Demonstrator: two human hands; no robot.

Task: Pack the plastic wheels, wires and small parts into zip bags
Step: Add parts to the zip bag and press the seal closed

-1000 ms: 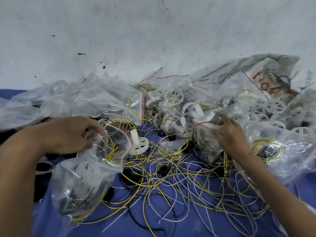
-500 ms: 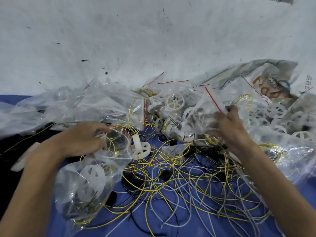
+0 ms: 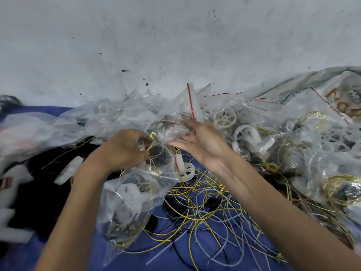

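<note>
Clear plastic is seen across most of the scene. A zip bag (image 3: 129, 202) is held by its mouth in the left hand (image 3: 125, 149), whose grip is closed, with the fingers curled round the gathered rim. The bag hangs below that hand over the blue surface (image 3: 185, 255) and is partly filled: a packed wheel (image 3: 130, 194), white, and coiled wire (image 3: 121, 233), yellow and dark, can be made out through its wall.

The right hand (image 3: 203, 147) is seen just beside the bag's mouth, with the palm turned up and the fingers stretched toward the left hand. A small bag (image 3: 193, 106) with a red seal strip stands upright against the upper edge of that hand. Because of motion blur it cannot be told whether this bag is pinched, so the state of the right grip cannot be told.

Loose wires (image 3: 205, 212), yellow, white and black, are spread in a tangle on the surface between the forearms. A loose wheel (image 3: 186, 172) of white plastic lies at the far edge of the tangle, just beside the held bag and below the right hand's fingers. A spoked wheel (image 3: 224, 118), beige, is lodged in the heap of filled bags (image 3: 312, 157) piled to the right. Crumpled bags (image 3: 109, 118) are heaped behind the hands against a grey, scuffed wall (image 3: 175, 40). A printed sack (image 3: 343, 98) is seen at the far right.
</note>
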